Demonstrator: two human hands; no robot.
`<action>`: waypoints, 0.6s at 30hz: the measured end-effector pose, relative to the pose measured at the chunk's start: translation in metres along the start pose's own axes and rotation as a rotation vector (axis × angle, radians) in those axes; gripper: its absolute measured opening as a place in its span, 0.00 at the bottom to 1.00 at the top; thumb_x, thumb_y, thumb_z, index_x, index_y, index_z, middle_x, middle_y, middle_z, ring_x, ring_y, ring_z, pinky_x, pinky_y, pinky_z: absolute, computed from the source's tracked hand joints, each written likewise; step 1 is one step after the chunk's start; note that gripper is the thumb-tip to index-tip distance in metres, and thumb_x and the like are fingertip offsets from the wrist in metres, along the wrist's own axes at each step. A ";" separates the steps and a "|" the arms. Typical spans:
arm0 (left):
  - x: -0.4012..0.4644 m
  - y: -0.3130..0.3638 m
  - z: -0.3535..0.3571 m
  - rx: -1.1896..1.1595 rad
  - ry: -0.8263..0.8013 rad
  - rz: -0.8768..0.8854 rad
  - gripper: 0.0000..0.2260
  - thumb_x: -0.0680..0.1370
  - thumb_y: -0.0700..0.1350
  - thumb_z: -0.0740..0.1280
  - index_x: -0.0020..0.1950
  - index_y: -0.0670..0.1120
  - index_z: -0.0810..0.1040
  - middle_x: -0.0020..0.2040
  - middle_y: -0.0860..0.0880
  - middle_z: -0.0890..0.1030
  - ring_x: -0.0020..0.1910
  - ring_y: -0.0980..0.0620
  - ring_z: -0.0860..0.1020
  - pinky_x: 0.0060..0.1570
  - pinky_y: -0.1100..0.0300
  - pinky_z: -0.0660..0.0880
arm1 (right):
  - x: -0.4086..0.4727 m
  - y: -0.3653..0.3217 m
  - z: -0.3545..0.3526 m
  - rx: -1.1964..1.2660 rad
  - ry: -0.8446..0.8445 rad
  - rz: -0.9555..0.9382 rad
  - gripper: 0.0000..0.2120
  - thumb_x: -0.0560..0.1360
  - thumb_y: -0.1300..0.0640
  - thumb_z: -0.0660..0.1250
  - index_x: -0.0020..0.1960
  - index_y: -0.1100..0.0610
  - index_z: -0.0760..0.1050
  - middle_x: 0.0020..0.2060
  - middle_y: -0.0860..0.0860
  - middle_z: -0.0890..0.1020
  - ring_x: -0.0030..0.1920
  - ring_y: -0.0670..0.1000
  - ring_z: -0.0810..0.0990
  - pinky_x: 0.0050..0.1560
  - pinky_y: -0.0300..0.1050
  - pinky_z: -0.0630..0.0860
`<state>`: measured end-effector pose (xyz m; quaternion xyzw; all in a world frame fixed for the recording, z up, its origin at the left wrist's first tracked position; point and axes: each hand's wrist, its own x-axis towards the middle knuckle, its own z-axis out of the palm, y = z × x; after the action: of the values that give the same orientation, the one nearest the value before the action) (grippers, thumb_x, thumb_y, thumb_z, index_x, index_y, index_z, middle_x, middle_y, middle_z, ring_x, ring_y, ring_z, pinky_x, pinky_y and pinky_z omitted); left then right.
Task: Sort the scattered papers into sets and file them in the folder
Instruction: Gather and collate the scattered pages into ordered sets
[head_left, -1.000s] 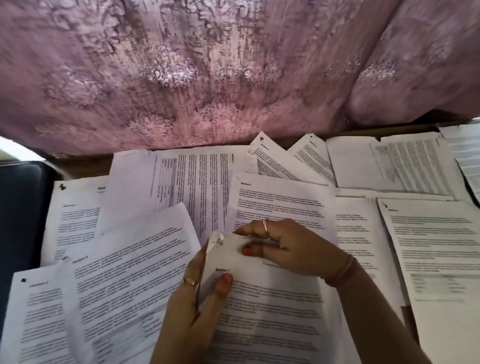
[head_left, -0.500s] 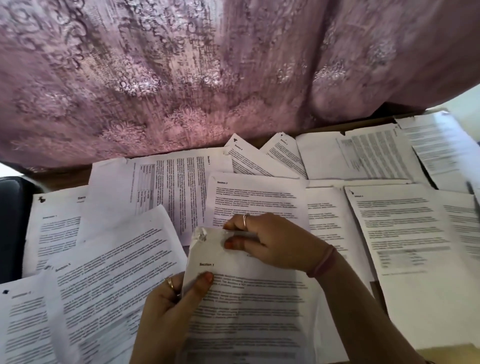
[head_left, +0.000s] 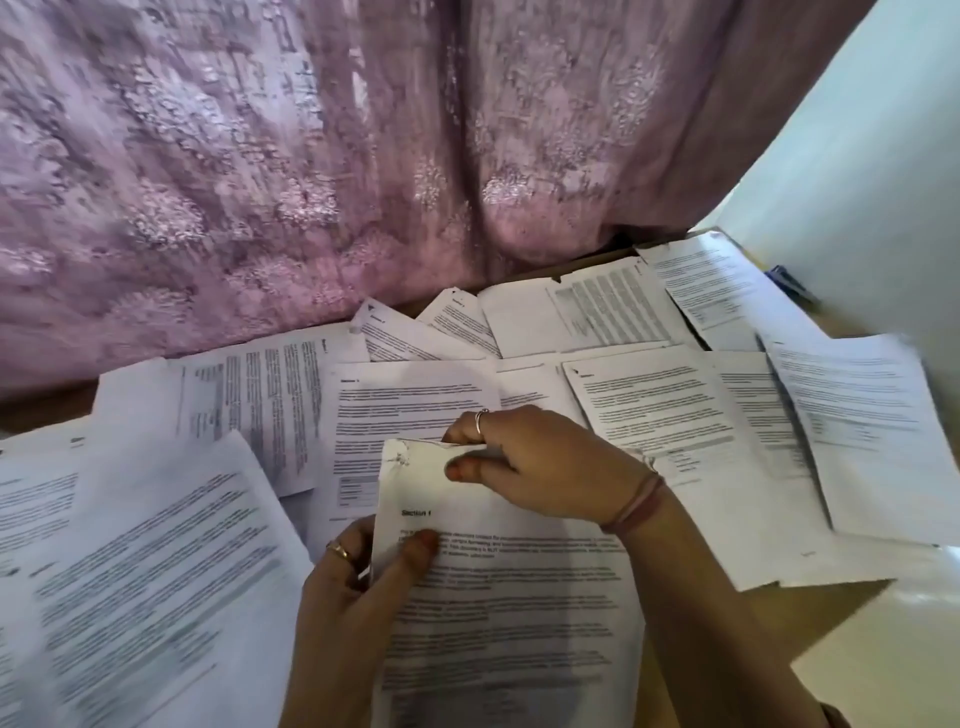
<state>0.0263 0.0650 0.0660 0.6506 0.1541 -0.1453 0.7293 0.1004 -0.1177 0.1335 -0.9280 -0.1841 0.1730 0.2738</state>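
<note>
We hold Section 1 set (head_left: 498, 587), near centre: left hand (head_left: 358, 587) pinching left edge, right hand (head_left: 540, 467) pinching top edge. Loose papers (head_left: 665, 410) cover bench; sorting barely begun, we judge. Folder unseen; nothing filed.

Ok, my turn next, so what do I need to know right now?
Left hand pinches the left edge of the Section 1 sheet. Right hand pinches its top edge, beside the torn stapled corner.
The other papers lie scattered and overlapping on the table.
Done: no sorted sets visible.
Left: sort everything into sets and file it. No folder is clearly in view.
</note>
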 end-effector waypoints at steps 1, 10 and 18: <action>-0.003 0.000 0.010 -0.004 0.008 0.004 0.13 0.64 0.52 0.74 0.47 0.53 0.84 0.43 0.48 0.86 0.39 0.47 0.85 0.32 0.59 0.80 | -0.005 0.005 -0.003 0.017 0.012 0.002 0.18 0.79 0.51 0.65 0.67 0.54 0.73 0.64 0.48 0.79 0.63 0.50 0.77 0.62 0.48 0.73; 0.005 -0.009 0.103 -0.003 -0.063 -0.271 0.20 0.59 0.51 0.77 0.48 0.45 0.86 0.44 0.43 0.86 0.40 0.44 0.85 0.34 0.56 0.81 | -0.030 0.085 -0.042 0.223 -0.040 -0.039 0.16 0.76 0.56 0.69 0.64 0.54 0.75 0.59 0.51 0.81 0.59 0.48 0.79 0.61 0.49 0.74; 0.022 -0.019 0.181 -0.006 -0.033 -0.309 0.20 0.62 0.44 0.77 0.52 0.42 0.84 0.46 0.40 0.85 0.44 0.40 0.85 0.42 0.50 0.81 | -0.032 0.153 -0.075 0.068 -0.113 -0.074 0.19 0.78 0.52 0.66 0.68 0.50 0.73 0.63 0.50 0.79 0.60 0.50 0.77 0.62 0.44 0.71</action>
<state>0.0449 -0.1171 0.0584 0.6146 0.2406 -0.2660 0.7026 0.1416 -0.2846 0.1123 -0.8995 -0.2274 0.2211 0.3004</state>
